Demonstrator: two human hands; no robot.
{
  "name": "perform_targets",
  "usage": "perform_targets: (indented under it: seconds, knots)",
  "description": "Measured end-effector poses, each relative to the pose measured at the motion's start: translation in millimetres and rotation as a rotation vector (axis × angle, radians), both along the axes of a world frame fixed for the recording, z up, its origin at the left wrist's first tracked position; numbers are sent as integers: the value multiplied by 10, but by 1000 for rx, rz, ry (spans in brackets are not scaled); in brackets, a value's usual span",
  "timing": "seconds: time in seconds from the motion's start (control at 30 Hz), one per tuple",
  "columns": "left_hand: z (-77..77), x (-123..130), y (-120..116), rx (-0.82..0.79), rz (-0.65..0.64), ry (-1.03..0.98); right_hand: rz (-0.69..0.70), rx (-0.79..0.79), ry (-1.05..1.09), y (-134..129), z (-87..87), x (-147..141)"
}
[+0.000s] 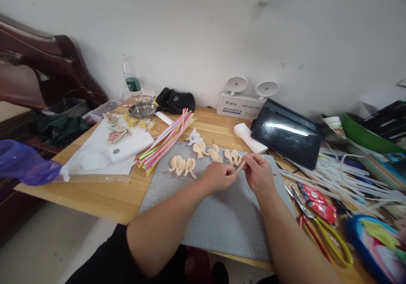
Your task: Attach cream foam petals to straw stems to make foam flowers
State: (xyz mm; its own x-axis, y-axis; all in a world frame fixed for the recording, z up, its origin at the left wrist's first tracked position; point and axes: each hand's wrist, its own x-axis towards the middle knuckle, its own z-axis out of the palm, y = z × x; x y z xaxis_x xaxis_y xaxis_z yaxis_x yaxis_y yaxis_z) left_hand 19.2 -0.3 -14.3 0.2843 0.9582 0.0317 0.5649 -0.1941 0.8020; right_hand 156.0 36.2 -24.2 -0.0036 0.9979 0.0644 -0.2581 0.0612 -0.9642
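Note:
Over the grey cutting mat [228, 216], both hands pinch a short, thin beige strip [240, 167]. At its lower left end is my left hand [220, 176], with fingers curled closed. The fingertips of my right hand [258, 172] press together on the upper end. Just behind the hands lies a small group of curled beige pieces [233, 156], partly hidden by the right hand. Similar curled pieces [183, 165] lie in a row at the left, and more beige pieces [215, 153] rest along the mat's back. What they are made of I cannot tell.
Pink and multicoloured sticks [168, 140] lie left of the mat, near a metal bowl [142, 110] and a bottle [131, 79]. Behind stands a twin-lamp emergency light [237, 105]. To the right are a black tray-like object [287, 134], scissors [300, 201], yellow-handled pliers [333, 241] and white sticks [345, 178].

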Motion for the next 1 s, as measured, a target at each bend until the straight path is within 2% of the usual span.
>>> perform_targets:
  seconds: [0.2,0.5,0.67,1.0]
  knots:
    - [-32,-6,24,-30,15,-175,36,-2,14,-16,2,6]
    - [-48,76,15,-280,-6,-639,93,23,-90,-37,-53,-42]
    - [-11,79,16,-208,47,-569,26,19,-86,-60,-1,-99]
    - [-13,65,42,-277,23,-587,158,42,-83,-26,55,-73]
